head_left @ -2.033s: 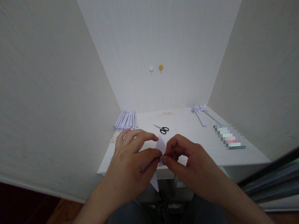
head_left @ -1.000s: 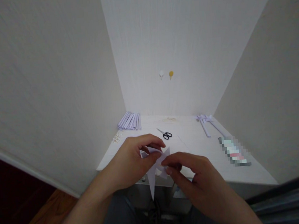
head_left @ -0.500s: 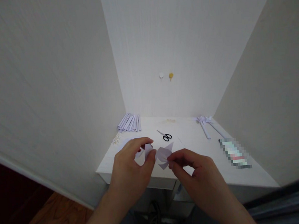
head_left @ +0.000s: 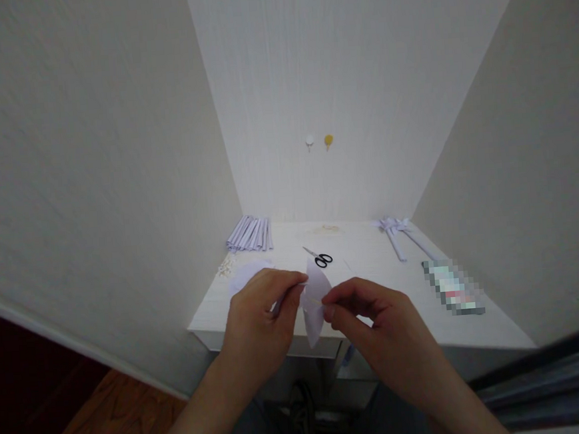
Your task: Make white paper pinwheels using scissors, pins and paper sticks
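Between my hands, above the table's front edge, is a thin white paper piece (head_left: 315,282) shaped like petals. My left hand (head_left: 269,312) pinches it at its left side, thumb and index finger pressed together. My right hand (head_left: 372,314) pinches a small pale stem or twist at its middle with thumb and fingertips; the exact part is hidden by the fingers. Just beyond the paper lie scissors with black handles (head_left: 323,260), blades pointing back left. A flat white paper stack (head_left: 246,274) rests partly behind my left hand.
Rolled paper tubes (head_left: 249,233) lie at the back left, with small white bits (head_left: 227,267) before them. Paper flowers on rolled stems (head_left: 395,232) lie at the back right, near a blurred packet (head_left: 453,288). Two hooks (head_left: 328,140) are on the wall. Walls enclose the white table (head_left: 393,329).
My left fingers have closed in on the paper from a wider grip. The paper has turned so that its petals now stand upright. My right hand keeps its pinch.
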### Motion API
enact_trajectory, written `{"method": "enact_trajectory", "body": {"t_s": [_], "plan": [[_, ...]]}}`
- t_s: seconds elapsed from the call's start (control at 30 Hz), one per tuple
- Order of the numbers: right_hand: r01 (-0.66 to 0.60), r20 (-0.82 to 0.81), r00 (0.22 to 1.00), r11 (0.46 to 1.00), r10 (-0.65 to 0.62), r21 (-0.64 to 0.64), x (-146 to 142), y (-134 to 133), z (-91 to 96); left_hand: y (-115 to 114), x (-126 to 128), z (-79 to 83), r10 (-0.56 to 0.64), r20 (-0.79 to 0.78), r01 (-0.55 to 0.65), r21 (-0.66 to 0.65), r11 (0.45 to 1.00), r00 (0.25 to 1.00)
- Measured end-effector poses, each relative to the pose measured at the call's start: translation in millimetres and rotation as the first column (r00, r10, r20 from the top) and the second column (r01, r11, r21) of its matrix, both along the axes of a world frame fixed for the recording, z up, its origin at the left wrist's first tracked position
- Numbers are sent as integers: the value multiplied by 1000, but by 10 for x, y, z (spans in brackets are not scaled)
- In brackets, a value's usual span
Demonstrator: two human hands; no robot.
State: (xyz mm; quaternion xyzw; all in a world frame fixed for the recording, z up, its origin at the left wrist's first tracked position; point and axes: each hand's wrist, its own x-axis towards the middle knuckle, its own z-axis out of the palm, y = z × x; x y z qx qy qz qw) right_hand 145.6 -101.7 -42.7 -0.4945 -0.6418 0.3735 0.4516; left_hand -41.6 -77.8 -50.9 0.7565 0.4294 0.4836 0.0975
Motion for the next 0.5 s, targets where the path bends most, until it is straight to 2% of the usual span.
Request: {"method": "enact_trajectory", "body": {"t_s": [0.2, 0.33, 0.5], "plan": [[-22, 21, 1000, 1000, 22, 17, 15, 7, -16, 11, -31, 53, -155, -102, 149, -60, 987, 983], [-15, 7, 1000, 1000, 15, -9, 21, 7, -46, 22, -64, 72, -184, -112, 174, -94, 980, 977], [11, -3, 1000, 1000, -11, 29, 22, 16, -74, 36, -91, 96, -184, -160, 168, -106, 980, 970]]}}
